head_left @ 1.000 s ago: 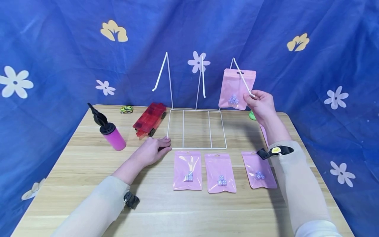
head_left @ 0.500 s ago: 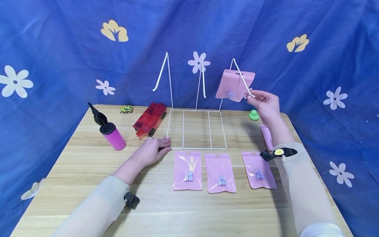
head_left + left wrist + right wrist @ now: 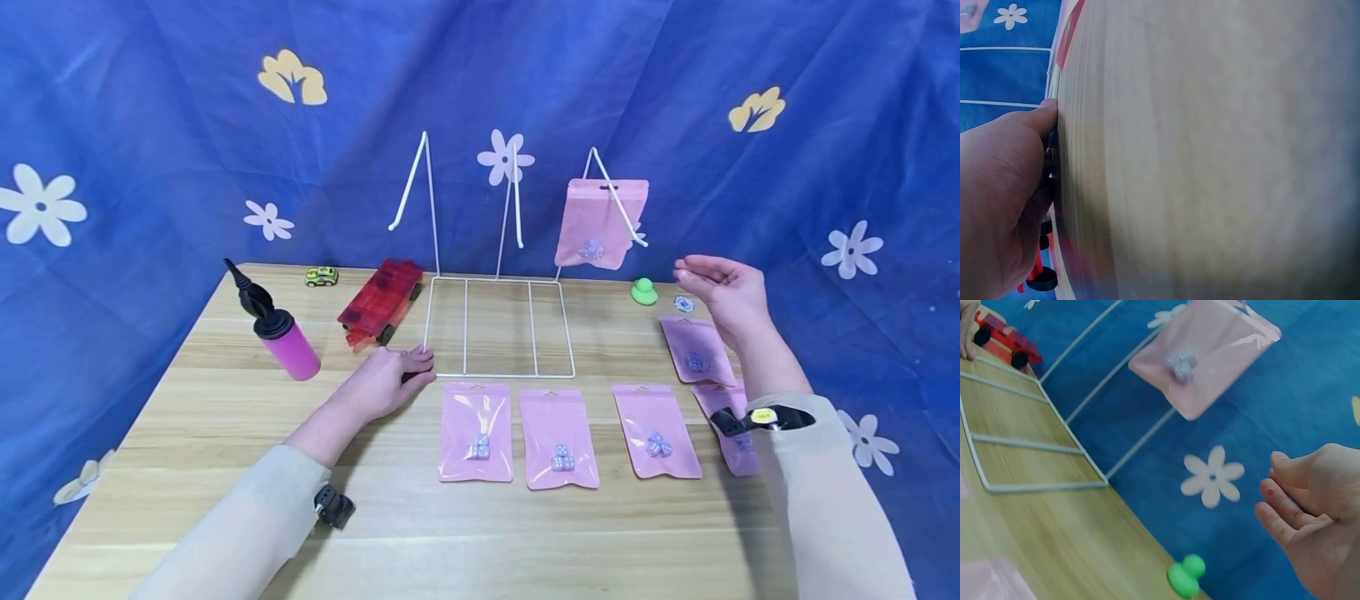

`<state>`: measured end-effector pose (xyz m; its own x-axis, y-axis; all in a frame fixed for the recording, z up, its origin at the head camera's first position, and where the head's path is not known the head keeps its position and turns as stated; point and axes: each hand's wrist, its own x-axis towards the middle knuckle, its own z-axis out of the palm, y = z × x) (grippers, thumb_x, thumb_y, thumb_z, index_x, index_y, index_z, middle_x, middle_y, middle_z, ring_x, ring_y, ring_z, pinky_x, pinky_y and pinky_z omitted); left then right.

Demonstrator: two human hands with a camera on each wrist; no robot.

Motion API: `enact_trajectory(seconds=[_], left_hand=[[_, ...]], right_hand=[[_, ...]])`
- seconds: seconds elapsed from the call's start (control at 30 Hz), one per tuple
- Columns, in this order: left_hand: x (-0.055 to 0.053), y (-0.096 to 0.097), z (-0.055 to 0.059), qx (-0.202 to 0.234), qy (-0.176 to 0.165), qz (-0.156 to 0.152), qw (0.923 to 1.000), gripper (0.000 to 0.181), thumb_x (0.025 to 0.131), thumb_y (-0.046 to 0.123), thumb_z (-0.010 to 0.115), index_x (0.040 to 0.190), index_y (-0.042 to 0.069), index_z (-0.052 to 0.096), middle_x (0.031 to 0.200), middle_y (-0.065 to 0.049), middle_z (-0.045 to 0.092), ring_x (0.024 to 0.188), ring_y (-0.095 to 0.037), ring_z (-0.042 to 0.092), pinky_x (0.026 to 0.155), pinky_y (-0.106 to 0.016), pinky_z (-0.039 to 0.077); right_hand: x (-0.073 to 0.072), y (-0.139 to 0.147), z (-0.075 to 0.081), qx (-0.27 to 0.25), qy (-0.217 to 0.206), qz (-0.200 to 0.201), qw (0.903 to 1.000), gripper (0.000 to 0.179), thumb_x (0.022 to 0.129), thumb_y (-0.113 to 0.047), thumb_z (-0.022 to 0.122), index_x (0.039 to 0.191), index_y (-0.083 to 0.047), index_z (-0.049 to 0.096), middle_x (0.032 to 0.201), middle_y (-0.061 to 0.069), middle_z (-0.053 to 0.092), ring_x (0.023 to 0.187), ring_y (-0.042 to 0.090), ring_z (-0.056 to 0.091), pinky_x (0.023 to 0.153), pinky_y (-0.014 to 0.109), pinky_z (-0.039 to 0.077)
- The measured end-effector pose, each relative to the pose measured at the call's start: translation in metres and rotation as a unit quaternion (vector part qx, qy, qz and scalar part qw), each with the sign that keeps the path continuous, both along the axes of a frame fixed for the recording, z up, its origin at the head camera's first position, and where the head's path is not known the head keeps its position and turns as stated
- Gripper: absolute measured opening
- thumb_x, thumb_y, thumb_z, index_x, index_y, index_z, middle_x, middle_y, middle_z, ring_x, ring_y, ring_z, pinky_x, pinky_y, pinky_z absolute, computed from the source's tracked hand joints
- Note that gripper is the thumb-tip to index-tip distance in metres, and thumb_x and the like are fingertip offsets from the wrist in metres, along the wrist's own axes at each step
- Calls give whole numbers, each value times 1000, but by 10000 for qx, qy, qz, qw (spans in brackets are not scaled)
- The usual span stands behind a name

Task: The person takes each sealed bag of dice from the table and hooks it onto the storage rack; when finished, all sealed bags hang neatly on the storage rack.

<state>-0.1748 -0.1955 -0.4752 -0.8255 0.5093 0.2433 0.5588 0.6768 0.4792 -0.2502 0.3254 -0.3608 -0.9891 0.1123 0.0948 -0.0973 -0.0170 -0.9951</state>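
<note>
A white wire rack with three upright hooks stands mid-table. At its front-left corner my left hand holds the base wire between thumb and fingers; the left wrist view shows this hand low against the tabletop. From the right hook hangs a pink zip bag of dice, also seen in the right wrist view. My right hand is in the air right of that bag, apart from it, with loosely bent fingers and nothing in them. More pink dice bags lie in front, including one bag and another bag below my right hand.
Left of the rack lie a red toy car, a small yellow-green car and a pink pump with a black nozzle. Right of it are a green toy and a blue-and-white round piece. A blue curtain hangs behind.
My right hand has let go of the pink bag and moved right and down. The bag swung and now hangs from the right hook. My left hand has stayed put.
</note>
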Motion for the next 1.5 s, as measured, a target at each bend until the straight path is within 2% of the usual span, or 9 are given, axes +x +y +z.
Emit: enact_trajectory(seconds=[0.3,0.47,0.6,0.73,0.87,1.0,1.13,1.3,1.5], left_hand=[[-1,0,0,28,31,-9,10000,35,99,14,77,128,-5,73,130,-21,70,127,-35,64,109,-51,50],[-1,0,0,30,25,-16,10000,35,99,15,77,128,-4,73,130,-21,70,127,-35,64,109,-51,50],[-1,0,-1,28,24,20,10000,34,99,14,77,128,-4,73,130,-21,70,127,-35,64,109,-51,50],[0,-2,-1,26,52,69,10000,34,98,14,78,127,-4,74,130,-21,70,128,-35,64,109,-52,50],[-1,-1,-1,25,75,77,9999,34,99,14,78,127,-4,74,130,-21,69,128,-35,63,109,-52,50],[-2,1,-2,1,92,41,9999,34,99,14,77,127,-4,74,130,-21,70,128,-35,64,109,-52,49],[-2,1,-2,1,106,48,9999,34,99,14,78,127,-4,74,129,-20,70,128,-35,64,108,-51,50],[-1,1,-2,24,125,63,9999,34,98,14,78,127,-4,74,129,-20,71,127,-35,64,108,-52,50],[-1,1,-1,19,37,66,10000,34,99,15,77,128,-4,73,130,-20,70,128,-35,63,109,-51,49]], right_hand=[[17,46,-18,-387,-214,-154,9989,28,92,10,76,118,3,76,102,4,81,98,13,78,87,25,61],[22,69,-30,-518,-556,-378,9964,26,92,10,76,115,-1,77,101,2,81,94,11,78,84,23,61],[24,82,-45,-336,-869,-593,9939,27,93,7,77,119,-1,75,99,-1,80,91,9,77,85,24,61],[25,87,-62,395,-1208,-778,9888,36,95,1,78,129,1,68,96,-9,78,89,4,75,85,21,60],[25,92,-77,1487,-1665,-952,9701,51,97,-11,80,142,3,60,99,-13,73,90,0,70,84,16,58],[28,98,-87,2576,-2221,-1002,9350,65,96,-28,82,147,4,57,123,6,67,99,7,63,80,15,55],[27,97,-93,3042,-2655,-899,9104,77,92,-34,85,149,6,53,140,23,58,110,24,58,75,19,49],[24,93,-98,3052,-2915,-903,9021,80,90,-27,87,152,7,50,138,25,57,109,31,57,69,21,51],[22,93,-101,2789,-2965,-1163,9060,74,95,-24,83,156,1,49,142,25,56,114,32,57,65,21,53]])
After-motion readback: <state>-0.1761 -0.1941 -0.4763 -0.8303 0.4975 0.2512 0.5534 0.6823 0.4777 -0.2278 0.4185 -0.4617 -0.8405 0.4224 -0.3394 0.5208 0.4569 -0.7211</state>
